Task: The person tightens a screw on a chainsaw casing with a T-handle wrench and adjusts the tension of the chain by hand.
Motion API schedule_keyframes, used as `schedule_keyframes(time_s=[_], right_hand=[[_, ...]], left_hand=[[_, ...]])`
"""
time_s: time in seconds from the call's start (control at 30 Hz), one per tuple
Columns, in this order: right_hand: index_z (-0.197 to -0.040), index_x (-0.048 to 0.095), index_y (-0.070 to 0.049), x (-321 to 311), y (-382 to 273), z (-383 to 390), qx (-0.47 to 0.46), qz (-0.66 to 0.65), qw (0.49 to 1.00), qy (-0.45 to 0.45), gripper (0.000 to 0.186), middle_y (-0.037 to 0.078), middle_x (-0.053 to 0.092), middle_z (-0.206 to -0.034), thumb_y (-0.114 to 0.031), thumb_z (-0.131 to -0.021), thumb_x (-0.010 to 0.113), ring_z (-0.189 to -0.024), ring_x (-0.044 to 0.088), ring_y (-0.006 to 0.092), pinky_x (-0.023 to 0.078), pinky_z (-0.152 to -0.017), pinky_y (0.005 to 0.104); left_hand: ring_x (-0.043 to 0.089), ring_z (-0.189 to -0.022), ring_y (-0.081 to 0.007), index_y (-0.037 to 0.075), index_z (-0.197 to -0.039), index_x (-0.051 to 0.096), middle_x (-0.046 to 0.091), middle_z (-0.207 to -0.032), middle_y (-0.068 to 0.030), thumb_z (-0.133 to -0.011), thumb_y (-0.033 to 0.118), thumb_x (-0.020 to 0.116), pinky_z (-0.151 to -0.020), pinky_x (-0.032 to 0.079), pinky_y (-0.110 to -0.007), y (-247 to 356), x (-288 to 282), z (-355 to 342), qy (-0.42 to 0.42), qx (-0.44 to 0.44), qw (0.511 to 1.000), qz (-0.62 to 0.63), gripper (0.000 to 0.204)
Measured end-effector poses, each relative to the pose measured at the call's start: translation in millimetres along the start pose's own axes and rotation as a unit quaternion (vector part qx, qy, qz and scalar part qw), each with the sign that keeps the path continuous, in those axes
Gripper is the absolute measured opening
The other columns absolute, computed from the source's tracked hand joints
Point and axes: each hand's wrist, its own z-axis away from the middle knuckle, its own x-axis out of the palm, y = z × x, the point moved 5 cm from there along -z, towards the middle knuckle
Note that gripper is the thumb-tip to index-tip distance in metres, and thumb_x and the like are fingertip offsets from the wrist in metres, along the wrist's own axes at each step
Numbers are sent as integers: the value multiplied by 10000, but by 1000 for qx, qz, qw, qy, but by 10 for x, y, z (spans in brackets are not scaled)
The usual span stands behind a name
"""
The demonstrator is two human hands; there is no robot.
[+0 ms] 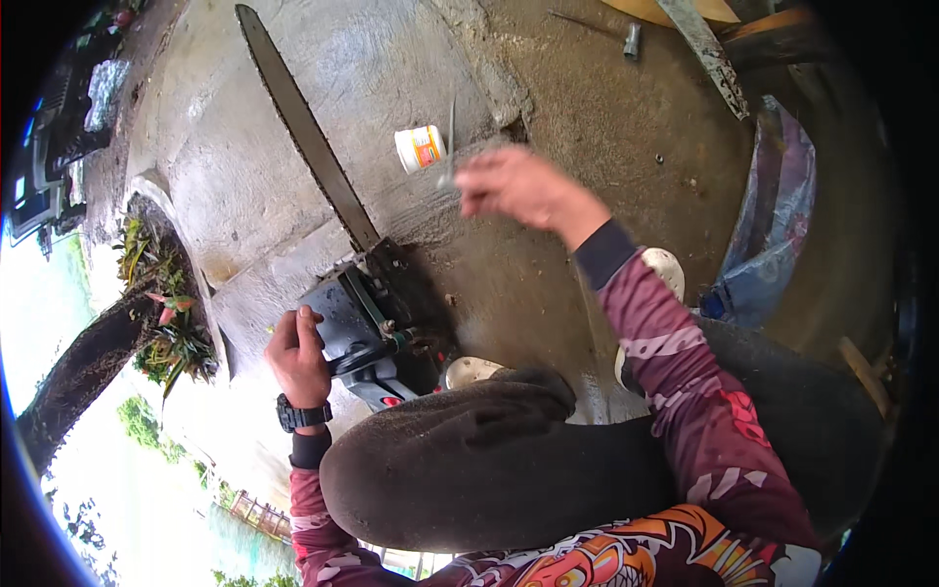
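Observation:
A chainsaw [342, 318] lies on the concrete, its long bar [308, 132] pointing away to the far left. My left hand [298, 357], with a dark watch on its wrist, is closed at the near left side of the saw's body. Its fingertips are partly hidden there. My right hand [518, 191] is over the ground to the right of the bar, blurred by motion. Just at its fingertips is a slim screwdriver-like tool [452, 137] with a pale handle; whether the fingers grip it, I cannot tell. A small white tub [421, 149] with an orange label lies beside that tool.
A flat metal blade [704, 54] and a small metal socket-like piece [632, 41] lie at the far right. Nearer is a crumpled bluish plastic sheet [768, 225]. My bent knee [391, 479] is close to the saw. Plants [171, 323] and a trunk border the left edge.

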Motion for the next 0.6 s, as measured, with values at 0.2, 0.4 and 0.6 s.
schedule_keyframes(time_s=[0.2,0.4,0.6], right_hand=[[-1122,624,14,393,1112,-340,-69,169,983,-27,261,101,688,-927,-77,-886,687,-756,677,195,559,-704,340],[-1113,620,-25,600,952,-125,-275,360,891,42,246,141,643,-1070,-44,-870,649,-996,638,307,514,-862,378],[-1050,598,-33,722,890,-102,-353,387,852,-24,168,124,597,-1086,-10,-886,627,-1037,612,329,506,-890,383]], left_hand=[[420,-527,-56,-27,-808,656,479,-555,11,-1020,239,569,-500,308,-251,30,49,-29,2,13,1000,16,351],[392,-531,-54,-22,-807,635,463,-574,21,-1028,257,562,-504,296,-241,-3,47,-27,-7,-14,999,36,363],[394,-534,-56,-27,-811,633,463,-574,19,-1023,259,563,-504,297,-244,8,25,-45,-6,-14,1000,27,364]])
